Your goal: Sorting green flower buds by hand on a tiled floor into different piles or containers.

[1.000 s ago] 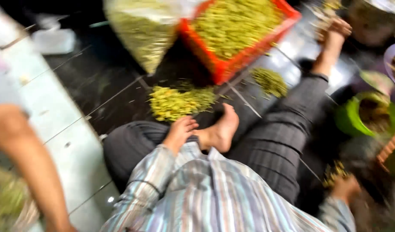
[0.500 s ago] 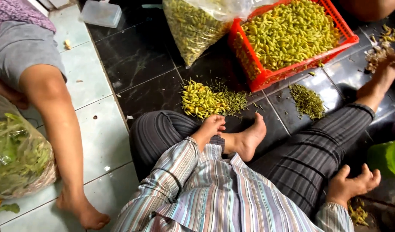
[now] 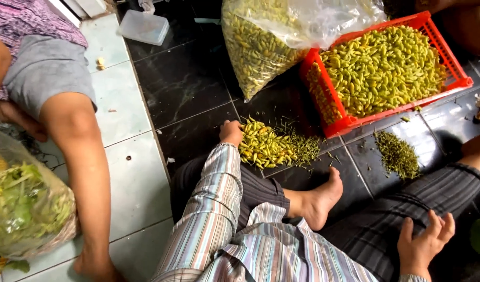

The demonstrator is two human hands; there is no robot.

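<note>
While the person sits on the floor (image 3: 193,89) with legs folded, the left hand (image 3: 231,132) reaches out to the loose pile of yellow-green chilies (image 3: 263,147) and rests on its left edge, fingers curled down into the pods; whether it actually grips any cannot be told. Landmark = that pile. It lies on dark tiles just in front of the person's bare foot (image 3: 319,201). Touching the pile's right side is a scatter of thin green stems (image 3: 305,149). Further right of the pile, well apart, sits a second small heap of stems (image 3: 397,153). Beyond the pile, up and right, stands a red plastic crate (image 3: 349,122) full of the same chilies, one corner near the pile. Directly behind the pile leans a clear plastic bag (image 3: 261,47) stuffed with chilies, resting against the crate. Far behind the pile to the left is a clear plastic box (image 3: 144,27).

The right hand (image 3: 423,243) is nowhere near the pile: it lies released, fingers spread, empty, on the person's striped trouser leg (image 3: 407,203).

Left of the pile, on the pale tiles, another person's bare leg (image 3: 83,172) stands, with a bag of leafy greens (image 3: 26,209) beside it.
</note>
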